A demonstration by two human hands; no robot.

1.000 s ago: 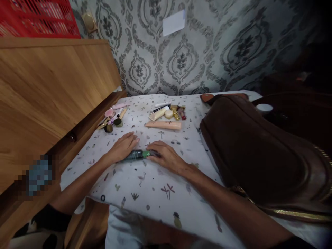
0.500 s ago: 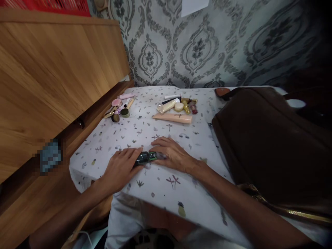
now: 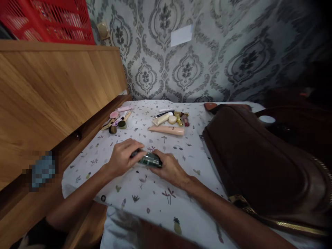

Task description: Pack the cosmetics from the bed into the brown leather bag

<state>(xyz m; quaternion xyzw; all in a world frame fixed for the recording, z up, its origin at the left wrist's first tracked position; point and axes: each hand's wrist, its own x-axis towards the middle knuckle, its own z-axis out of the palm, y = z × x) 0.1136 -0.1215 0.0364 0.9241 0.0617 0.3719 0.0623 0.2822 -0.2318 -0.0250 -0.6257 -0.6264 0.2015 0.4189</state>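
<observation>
both hands on a dark green tube (image 3: 148,159) mid tabletop (image 3: 155,186): left hand (image 3: 123,157) curled over one end, right hand (image 3: 169,168) gripping the other. brown bag (image 3: 259,162) sits to the right.

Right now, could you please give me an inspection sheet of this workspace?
Surface: white printed cloth, draped over the near edge.
Job's things: dark green tube, low over the cloth between both hands.
Clutter: peach tube, small cosmetics, brushes, brown bag on the right.
Hands: left hand curls its fingers over the tube's left end; right hand grips its right end.
Cables: nothing seen.
Surroundings: wooden cabinet, red crate, patterned wallpaper.
</observation>
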